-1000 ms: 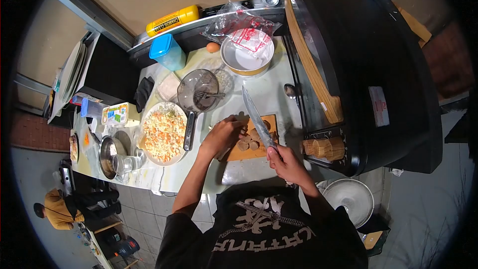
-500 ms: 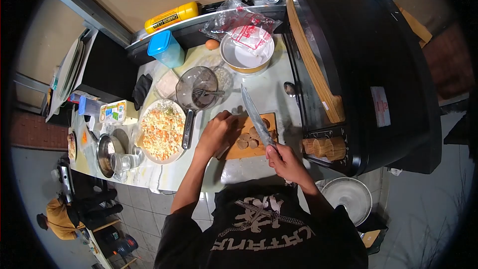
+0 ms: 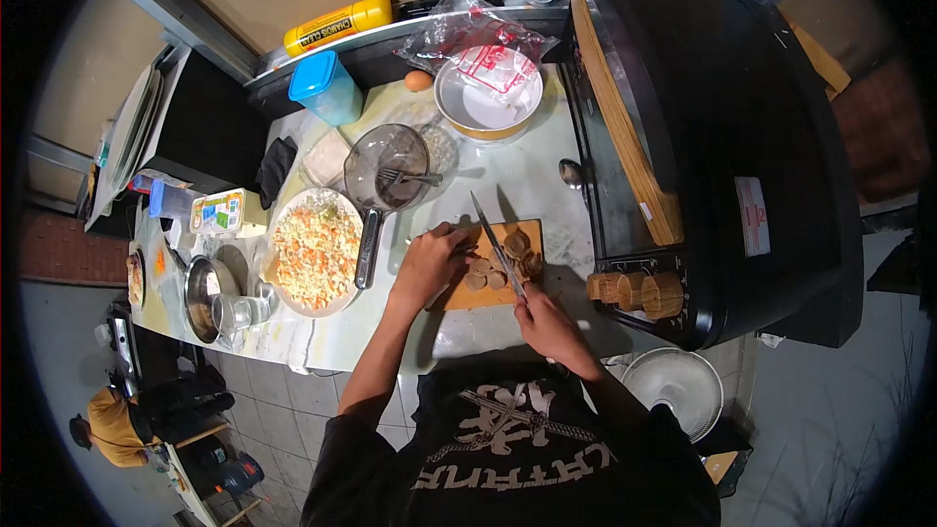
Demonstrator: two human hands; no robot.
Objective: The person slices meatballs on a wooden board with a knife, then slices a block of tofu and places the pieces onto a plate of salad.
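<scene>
My right hand (image 3: 549,329) is wrapped round the handle of a long knife (image 3: 496,242), its blade slanting up and left over the wooden cutting board (image 3: 473,299). Several round brown slices (image 3: 495,279), perhaps of sausage or meatball, lie on the board under and beside the blade. At the board's left side, my left hand (image 3: 429,262) is closed with fingers bent downward. Something brown shows by its fingertips, but what they hold is mostly hidden.
Left of the board stand a plate of chopped food (image 3: 314,256) and a strainer with a fork (image 3: 387,168). Behind are a round pan (image 3: 488,124), an egg (image 3: 418,81) and a blue-lidded container (image 3: 325,88). A black oven (image 3: 712,156) and a spoon (image 3: 571,173) are at right.
The knife has come down and turned edge-on, its tip now lower and nearer my left hand. My right hand has shifted slightly left and down. Slices once behind the blade now show.
</scene>
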